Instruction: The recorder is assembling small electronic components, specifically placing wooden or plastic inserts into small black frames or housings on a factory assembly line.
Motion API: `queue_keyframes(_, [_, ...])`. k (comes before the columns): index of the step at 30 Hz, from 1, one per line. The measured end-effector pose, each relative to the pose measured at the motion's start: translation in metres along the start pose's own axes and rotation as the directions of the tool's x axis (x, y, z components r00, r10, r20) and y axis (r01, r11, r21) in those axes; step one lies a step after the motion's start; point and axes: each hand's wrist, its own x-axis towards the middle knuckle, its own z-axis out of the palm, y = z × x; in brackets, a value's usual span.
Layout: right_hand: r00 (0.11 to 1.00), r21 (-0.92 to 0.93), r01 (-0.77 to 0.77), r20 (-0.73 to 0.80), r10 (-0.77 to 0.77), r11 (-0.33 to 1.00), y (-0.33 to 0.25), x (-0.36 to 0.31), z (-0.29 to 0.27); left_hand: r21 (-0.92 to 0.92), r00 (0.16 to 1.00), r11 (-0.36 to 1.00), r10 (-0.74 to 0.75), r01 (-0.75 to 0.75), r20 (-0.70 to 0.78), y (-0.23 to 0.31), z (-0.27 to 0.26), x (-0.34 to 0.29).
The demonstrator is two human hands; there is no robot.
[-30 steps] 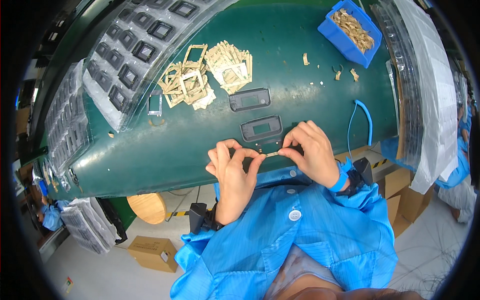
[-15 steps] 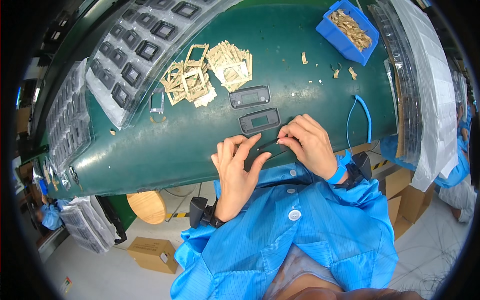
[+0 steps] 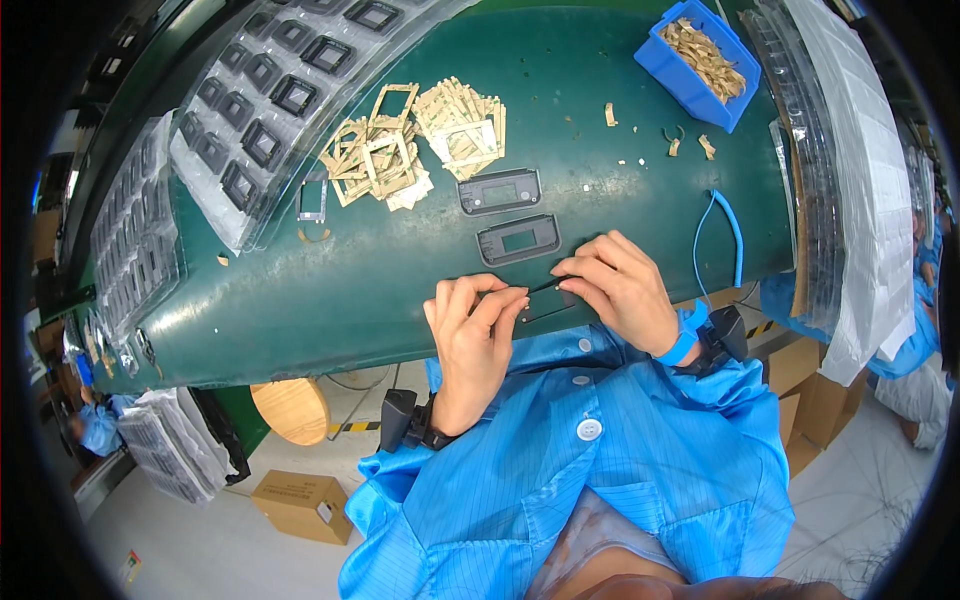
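Spreading across the upper middle of the frame, a green tabletop (image 3: 350, 290) carries most of what is here; at its near edge, centre of the frame, a thin dark frame (image 3: 543, 287) is held up between two hands, the left hand (image 3: 475, 310) pinching one end and the right hand (image 3: 615, 285) gripping the other between thumb and fingers; just above them lie two dark grey casings (image 3: 492, 248), one above the other; beyond, toward upper centre, sit heaps of pale cut-out frames (image 3: 465, 135); a clear tray (image 3: 200, 195) of black frames fills the upper left; a blue bin (image 3: 690, 92) of paper scraps stands upper right; a blue cord (image 3: 738, 240) curls below it; stacked trays (image 3: 840, 180) line the right side; at lower left, a round wooden stool (image 3: 290, 410) and a cardboard box (image 3: 300, 507) stand on grey floor (image 3: 230, 560); blue-clad people (image 3: 100, 430) show at both edges.
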Motion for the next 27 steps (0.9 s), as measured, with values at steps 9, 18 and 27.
queue_keyframes(9, [0.983,-0.068,0.18,0.041,-0.177,0.981,0.007,0.002,-0.003,0.039,0.988,0.987,0.154,-0.153,-0.008,-0.007,0.003,-0.003])
queue_keyframes(18, [0.834,-0.326,0.552,0.217,-0.507,0.768,0.013,-0.015,-0.016,0.316,0.899,0.842,0.402,-0.438,0.175,-0.007,-0.01,-0.012])
queue_keyframes(27, [0.965,-0.077,0.239,0.132,-0.228,0.968,0.007,-0.02,-0.017,0.219,0.938,0.918,0.294,-0.331,0.183,-0.008,-0.016,-0.011])
